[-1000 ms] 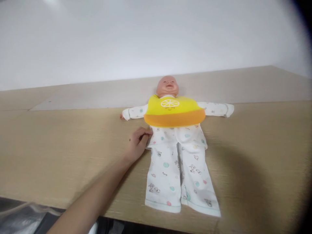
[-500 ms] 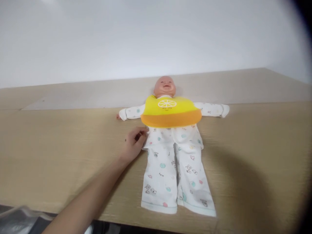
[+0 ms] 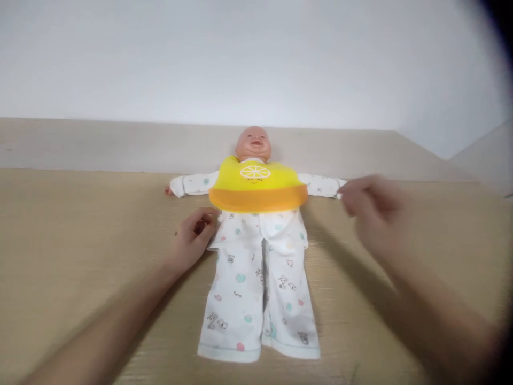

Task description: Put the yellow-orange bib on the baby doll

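A baby doll [image 3: 253,145] lies on its back with both arms stretched out sideways. It wears a white printed shirt [image 3: 236,227], matching trousers [image 3: 240,299] and a yellow bib [image 3: 258,179] with an orange pocket along the bottom. At the shirt's left edge rests my left hand [image 3: 194,235], its fingers curled in; whether they pinch the cloth is hidden. Motion blurs my right hand [image 3: 377,211] beside the doll's sleeve [image 3: 324,185] on the right. Its bent fingertips overlap the cuff, and I cannot see whether they grip it.
The doll lies on a light wooden table [image 3: 88,230]. A paler grey-beige strip [image 3: 140,147] runs along the back, against a white wall [image 3: 240,64]. My right arm casts a shadow beside the doll's legs.
My right hand has come into view from the right and reached the sleeve cuff. My left hand stays by the shirt. The view has turned slightly, so the doll appears further left.
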Motion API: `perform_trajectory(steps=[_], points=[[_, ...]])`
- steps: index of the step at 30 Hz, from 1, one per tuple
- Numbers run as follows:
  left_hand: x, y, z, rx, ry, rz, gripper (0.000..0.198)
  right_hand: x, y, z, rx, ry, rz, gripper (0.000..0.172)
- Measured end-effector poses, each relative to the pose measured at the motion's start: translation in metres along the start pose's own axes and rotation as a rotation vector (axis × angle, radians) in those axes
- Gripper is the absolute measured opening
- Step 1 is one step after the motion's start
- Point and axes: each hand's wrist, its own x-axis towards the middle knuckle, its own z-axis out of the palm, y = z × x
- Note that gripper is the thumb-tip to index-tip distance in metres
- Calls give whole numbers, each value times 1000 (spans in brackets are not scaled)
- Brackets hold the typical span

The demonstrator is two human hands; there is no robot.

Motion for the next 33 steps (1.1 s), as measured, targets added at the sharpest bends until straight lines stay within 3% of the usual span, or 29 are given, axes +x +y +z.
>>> perform_trajectory(steps=[4,7,10,14,16,19,22,28,33], points=[[-4,4,-10,52,3,55,12,-12,20,13,-102,-240,-248,24],[-12,11,-23,167,-64,279,18,-20,26,20,-96,-386,-442,24],[-21,17,-30,268,-148,465,27,-25,23,23,-52,-415,-527,21],[-22,19,-22,413,-191,569,34,-30,20,23,-37,-426,-534,13],[-20,16,-17,507,-137,579,33,-32,21,22,-57,-433,-513,15],[-19,12,-14,653,-3,484,7,-32,21,21,-89,-477,-516,16],[-20,11,-15,741,19,376,21,-31,19,20,-121,-504,-563,14],[-21,12,-14,586,-35,391,26,-35,16,23,-258,-390,-632,12],[-20,17,-14,451,29,401,29,-36,13,22,-280,-370,-646,15]])
